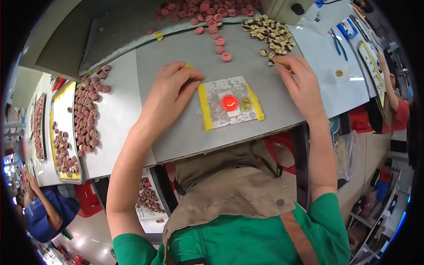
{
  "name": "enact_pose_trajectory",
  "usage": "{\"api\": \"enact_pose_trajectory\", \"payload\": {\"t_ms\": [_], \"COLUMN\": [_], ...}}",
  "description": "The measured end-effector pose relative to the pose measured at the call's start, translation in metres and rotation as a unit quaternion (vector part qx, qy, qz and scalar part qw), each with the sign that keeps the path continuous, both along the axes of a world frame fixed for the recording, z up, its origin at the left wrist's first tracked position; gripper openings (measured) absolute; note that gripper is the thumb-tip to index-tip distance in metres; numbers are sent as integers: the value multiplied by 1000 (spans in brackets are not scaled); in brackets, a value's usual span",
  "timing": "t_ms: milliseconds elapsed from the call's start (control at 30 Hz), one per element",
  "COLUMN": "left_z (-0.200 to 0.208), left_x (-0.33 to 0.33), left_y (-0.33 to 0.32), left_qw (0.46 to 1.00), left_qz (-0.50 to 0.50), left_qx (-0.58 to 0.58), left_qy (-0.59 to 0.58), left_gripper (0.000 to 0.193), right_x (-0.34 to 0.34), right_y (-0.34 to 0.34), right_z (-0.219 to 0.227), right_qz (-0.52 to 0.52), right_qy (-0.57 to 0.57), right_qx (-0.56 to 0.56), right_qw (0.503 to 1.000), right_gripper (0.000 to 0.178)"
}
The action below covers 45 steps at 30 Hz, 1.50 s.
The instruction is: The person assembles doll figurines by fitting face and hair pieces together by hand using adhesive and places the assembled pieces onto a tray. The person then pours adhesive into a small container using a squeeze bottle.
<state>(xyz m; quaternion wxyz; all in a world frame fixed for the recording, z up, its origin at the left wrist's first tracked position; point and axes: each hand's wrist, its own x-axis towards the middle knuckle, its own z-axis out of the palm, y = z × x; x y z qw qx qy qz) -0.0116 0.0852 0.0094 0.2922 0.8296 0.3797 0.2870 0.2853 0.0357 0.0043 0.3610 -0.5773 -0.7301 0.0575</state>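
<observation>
The small pale-and-dark part (280, 62) sits at the near edge of a heap of like parts (269, 35) on the grey worktable (176, 137), and the right hand (300, 84) pinches it with the fingertips. It looks round and light, so I judge it may slip or drag neighbours off the heap. The left hand (170, 95) lies flat with fingers together, beside the taped plate (229, 104) carrying a glowing red disc (229, 102). Pink discs (207, 11) lie further back.
</observation>
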Motion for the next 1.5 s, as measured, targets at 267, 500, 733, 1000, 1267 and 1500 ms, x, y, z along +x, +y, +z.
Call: {"api": "enact_pose_trajectory", "payload": {"t_ms": [267, 500, 733, 1000, 1267, 1500], "left_z": [-8, -11, -33, -45, -49, -52], "left_x": [-14, -2, 9, 0, -3, -9], "left_y": [-13, -53, -67, -64, -65, -68], "left_qw": [987, 780, 669, 637, 645, 641], "left_qz": [123, 91, -8, -30, -31, -23], "left_qx": [-71, -411, -494, -500, -491, -488], "left_qy": [-79, -463, -554, -586, -584, -592], "left_gripper": [17, 34, 33, 33, 32, 32], "right_x": [6, -12, -21, -27, -29, -34], "right_y": [11, 0, 4, -14, -23, -25], "right_z": [-11, -5, -21, -30, -35, -23], "right_qz": [-10, -8, 43, 43, -47, -33], "right_qy": [-83, -9, -27, 43, 89, 14], "right_qx": [8, -85, -58, -90, -100, -74], "right_qw": [996, 996, 997, 994, 990, 997], "right_gripper": [19, 19, 21, 18, 26, 30]}}
